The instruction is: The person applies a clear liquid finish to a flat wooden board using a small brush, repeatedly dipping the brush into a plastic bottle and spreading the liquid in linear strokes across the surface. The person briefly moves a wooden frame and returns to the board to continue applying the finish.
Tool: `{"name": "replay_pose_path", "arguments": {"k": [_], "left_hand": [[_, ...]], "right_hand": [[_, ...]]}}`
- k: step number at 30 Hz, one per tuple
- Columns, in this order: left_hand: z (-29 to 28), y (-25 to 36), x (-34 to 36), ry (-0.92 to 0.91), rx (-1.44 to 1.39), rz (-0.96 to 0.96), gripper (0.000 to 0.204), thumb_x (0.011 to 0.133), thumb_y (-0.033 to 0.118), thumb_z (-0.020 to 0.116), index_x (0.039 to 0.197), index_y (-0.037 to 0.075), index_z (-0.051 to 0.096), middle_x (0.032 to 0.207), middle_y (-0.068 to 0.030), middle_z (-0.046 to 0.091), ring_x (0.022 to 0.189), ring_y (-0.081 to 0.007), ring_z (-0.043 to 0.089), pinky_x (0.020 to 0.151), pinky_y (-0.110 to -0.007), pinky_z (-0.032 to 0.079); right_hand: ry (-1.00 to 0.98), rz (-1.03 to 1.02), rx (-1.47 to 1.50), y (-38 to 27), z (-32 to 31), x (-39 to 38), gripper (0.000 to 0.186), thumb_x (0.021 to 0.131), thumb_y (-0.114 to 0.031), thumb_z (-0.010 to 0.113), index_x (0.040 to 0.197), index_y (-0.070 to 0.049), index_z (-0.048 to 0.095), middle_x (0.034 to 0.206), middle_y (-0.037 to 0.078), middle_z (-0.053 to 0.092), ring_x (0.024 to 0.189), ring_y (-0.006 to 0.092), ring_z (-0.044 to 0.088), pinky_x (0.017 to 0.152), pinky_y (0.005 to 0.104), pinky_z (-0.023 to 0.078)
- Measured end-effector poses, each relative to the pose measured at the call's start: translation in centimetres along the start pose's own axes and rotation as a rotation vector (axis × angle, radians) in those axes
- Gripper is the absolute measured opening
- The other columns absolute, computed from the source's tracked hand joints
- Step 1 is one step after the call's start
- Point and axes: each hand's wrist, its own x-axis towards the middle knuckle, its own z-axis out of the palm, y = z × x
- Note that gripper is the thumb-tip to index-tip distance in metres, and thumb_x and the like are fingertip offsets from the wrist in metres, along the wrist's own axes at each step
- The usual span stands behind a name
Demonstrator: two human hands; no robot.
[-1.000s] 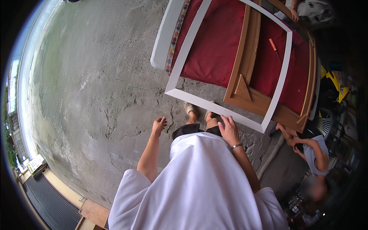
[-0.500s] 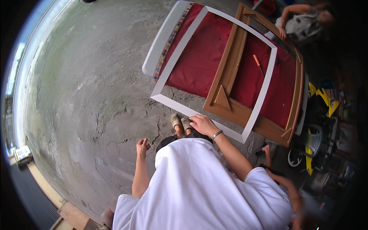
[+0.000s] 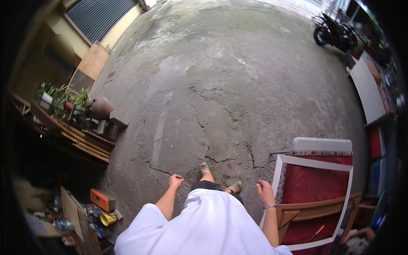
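My left hand hangs over the concrete floor with its fingers curled in and nothing visible in them. My right hand, a bracelet on its wrist, hovers beside the near left side of a white rectangular frame; its fingers are loosely bent and apart, holding nothing that shows. The white frame lies over a brown wooden frame on a table covered with red cloth. An orange-handled screwdriver rests inside the white frame.
Another person is at the lower right, past the table. To my left are an orange toolbox, a yellow container, stacked boards and a clay jar by plants. A motorcycle stands far right.
I have turned left, so the table with its frames has swung to my lower right. My right hand has come off the white frame's edge, and my feet have stepped apart.
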Motion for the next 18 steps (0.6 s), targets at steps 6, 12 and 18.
{"name": "replay_pose_path", "arguments": {"k": [6,12,18], "left_hand": [[-1.0,-6.9,-0.2,0.029,-0.211,-0.139,0.027,0.077,0.034,0.078,0.078,0.008,0.074,0.070,-0.0069,0.071,0.061,-0.0190,0.065,0.064,-0.033,0.053],[-3.9,-12.1,3.4,-0.113,-0.313,-0.402,0.027,0.077,0.035,0.079,0.078,0.008,0.074,0.074,-0.0074,0.072,0.064,-0.0183,0.066,0.062,-0.034,0.053],[-9.2,-18.0,4.8,0.122,-0.581,-0.380,0.028,0.078,0.033,0.078,0.079,0.006,0.072,0.076,-0.0071,0.072,0.067,-0.0158,0.066,0.063,-0.033,0.051]], "right_hand": [[-0.304,-0.248,-0.183,-8.0,5.3,7.6,0.026,0.090,-0.017,0.064,0.110,0.000,0.065,0.090,0.015,0.064,0.079,0.0278,0.063,0.074,0.0366,0.051],[-0.362,-0.417,-0.286,-20.4,14.4,16.2,0.025,0.089,-0.018,0.063,0.110,-0.003,0.065,0.092,0.016,0.064,0.081,0.0316,0.063,0.074,0.0403,0.051],[-0.641,-0.671,-0.338,-34.2,27.2,20.9,0.026,0.091,-0.020,0.062,0.111,-0.003,0.065,0.090,0.015,0.065,0.080,0.0309,0.064,0.073,0.0395,0.051]]}}
